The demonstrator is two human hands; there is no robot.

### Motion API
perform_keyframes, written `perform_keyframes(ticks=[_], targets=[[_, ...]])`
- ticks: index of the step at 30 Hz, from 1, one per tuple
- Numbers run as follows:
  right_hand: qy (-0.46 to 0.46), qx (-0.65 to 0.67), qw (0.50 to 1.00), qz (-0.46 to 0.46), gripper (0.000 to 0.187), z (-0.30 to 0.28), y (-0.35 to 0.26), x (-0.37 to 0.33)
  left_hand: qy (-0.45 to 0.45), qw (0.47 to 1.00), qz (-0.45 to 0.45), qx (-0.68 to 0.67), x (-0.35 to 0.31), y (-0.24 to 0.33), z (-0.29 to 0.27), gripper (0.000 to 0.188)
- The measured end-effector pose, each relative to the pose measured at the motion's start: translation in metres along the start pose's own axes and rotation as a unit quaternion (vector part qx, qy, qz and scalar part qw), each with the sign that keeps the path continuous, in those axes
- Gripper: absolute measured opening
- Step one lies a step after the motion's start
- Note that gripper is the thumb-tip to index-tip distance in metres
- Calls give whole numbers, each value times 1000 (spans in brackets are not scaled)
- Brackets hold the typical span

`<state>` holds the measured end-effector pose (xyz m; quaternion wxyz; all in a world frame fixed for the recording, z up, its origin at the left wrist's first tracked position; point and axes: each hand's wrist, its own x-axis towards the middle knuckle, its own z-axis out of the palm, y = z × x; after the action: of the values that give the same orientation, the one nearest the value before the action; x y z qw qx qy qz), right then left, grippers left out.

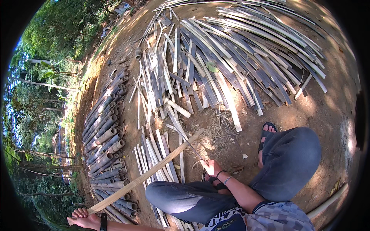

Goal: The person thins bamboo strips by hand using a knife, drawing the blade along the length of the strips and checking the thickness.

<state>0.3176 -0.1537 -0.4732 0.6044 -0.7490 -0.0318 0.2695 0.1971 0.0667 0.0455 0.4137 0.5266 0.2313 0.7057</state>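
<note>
My left hand, at the lower left, is closed round one end of a long, pale split bamboo strip. This strip slants up to the right, across the front of my bent left knee. Near the middle, my right hand is closed on what looks like a long, thin knife. Its narrow dark blade points up and left and crosses the strip close to the strip's far end. Whether the blade touches the strip, I cannot tell. The knife's handle is mostly hidden in my fingers.
A large spread of split bamboo strips covers the ground ahead. More strips lie beside my left knee. Dark bamboo poles are stacked on the left. Shavings litter the dirt before my sandalled feet. Another pole lies at the lower right.
</note>
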Motion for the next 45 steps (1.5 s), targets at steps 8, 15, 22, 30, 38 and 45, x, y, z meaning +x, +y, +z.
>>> perform_keyframes(ticks=[8,15,22,30,38,45], targets=[[-10,-23,999,40,63,-10,-25,4,18,1000,4,4,11,-7,-13,47],[-48,-44,990,123,71,-23,-5,22,26,1000,-8,-15,11,-10,-10,48],[-24,-4,999,40,66,-20,-12,8,11,1000,6,6,6,-4,-3,48],[-23,29,997,66,62,-15,-6,11,13,1000,17,6,-1,-1,5,48],[-40,-37,995,81,61,-21,-14,15,9,1000,15,10,4,-3,-1,47],[-69,-41,989,126,60,-21,3,28,13,1000,6,4,4,-4,3,47]])
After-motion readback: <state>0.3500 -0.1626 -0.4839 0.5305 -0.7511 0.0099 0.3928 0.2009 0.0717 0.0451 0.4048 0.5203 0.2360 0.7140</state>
